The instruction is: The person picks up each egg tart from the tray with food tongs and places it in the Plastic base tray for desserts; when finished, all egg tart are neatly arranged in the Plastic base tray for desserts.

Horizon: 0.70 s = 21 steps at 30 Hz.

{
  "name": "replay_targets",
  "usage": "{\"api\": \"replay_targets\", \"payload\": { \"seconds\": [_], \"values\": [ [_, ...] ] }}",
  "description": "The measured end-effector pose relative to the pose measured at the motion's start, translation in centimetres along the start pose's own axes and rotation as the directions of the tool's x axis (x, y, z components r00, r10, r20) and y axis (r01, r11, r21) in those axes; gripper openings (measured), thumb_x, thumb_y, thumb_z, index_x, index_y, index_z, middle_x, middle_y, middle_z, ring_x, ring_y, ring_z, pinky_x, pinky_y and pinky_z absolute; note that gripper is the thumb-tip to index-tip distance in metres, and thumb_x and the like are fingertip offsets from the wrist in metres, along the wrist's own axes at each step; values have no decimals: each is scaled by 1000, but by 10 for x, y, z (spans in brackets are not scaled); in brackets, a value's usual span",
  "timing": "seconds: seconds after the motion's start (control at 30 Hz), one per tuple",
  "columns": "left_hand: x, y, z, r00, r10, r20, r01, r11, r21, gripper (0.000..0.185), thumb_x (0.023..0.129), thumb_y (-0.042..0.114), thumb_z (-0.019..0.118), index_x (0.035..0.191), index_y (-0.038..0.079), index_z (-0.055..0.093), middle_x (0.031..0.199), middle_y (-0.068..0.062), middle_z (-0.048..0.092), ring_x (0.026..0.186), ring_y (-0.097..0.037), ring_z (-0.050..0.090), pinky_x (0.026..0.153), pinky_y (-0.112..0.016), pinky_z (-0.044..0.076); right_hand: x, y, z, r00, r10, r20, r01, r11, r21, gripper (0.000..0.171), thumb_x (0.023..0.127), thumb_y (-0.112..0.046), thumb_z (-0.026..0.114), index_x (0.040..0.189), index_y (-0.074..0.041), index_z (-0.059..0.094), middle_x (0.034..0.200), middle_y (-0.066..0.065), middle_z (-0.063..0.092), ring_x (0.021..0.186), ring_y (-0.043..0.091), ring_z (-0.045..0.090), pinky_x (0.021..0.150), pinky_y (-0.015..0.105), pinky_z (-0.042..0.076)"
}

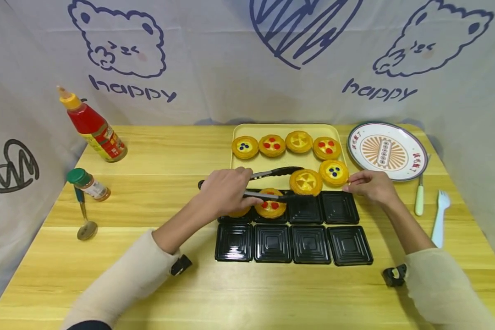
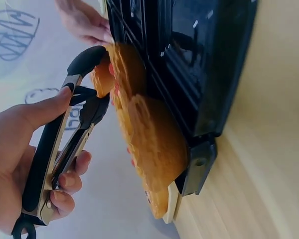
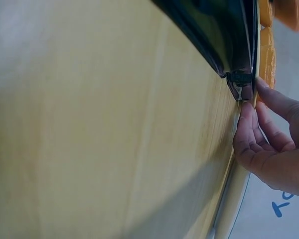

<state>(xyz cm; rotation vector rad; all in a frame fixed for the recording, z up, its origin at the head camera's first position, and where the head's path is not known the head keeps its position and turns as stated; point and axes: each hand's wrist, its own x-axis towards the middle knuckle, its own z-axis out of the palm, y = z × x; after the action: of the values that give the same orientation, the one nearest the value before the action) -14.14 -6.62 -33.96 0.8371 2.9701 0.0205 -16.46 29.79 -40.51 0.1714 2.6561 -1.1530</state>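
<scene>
The round, triangle-topped tart (image 1: 305, 182) hangs between the tips of the tongs (image 1: 269, 196), rightward of the left hand (image 1: 227, 190), whose fingers curl round the handles — about where yellow tray (image 1: 278, 162) meets black compartments (image 1: 341, 208). The left-wrist view shows it higher than nearby tarts (image 2: 157, 134) — flattened from overhead. The right hand (image 1: 372, 185) pinches the yellow tray's edge.

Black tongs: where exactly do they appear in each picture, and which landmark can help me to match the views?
Head: the black tongs are near the centre, in the left hand.
Left wrist: in the left half, the tongs slant upward, tips beside a tart.
Right wrist: not visible.
Shared landmark: the right hand, right of centre, then upper left, then at the right edge.
</scene>
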Motion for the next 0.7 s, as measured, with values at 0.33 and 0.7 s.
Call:
{"api": "replay_targets", "payload": {
  "seconds": [0.33, 0.7],
  "values": [
    [-28, 8, 8, 998, 66, 2, -66, 998, 8, 59, 78, 64, 64, 100, 9, 62, 74, 2, 55, 54, -11, 47, 44, -23, 34, 0, 0, 1, 1000, 0, -10, 0, 1000, -9, 44, 80, -22, 76, 109, 7, 62, 76, -5, 65, 68, 5, 57, 61, 20, 46],
    [-10, 17, -10, 998, 64, -18, -65, 998, -21, 63, 76, 66, 64, 104, 10, 59, 79, 1, 57, 58, -13, 50, 47, -24, 36, 0, 0, 2, 1000, -6, -23, 5, 1000, -30, 43, 80, -23, 76, 108, 6, 62, 80, -1, 66, 69, 6, 56, 61, 21, 45]
  ]
}}
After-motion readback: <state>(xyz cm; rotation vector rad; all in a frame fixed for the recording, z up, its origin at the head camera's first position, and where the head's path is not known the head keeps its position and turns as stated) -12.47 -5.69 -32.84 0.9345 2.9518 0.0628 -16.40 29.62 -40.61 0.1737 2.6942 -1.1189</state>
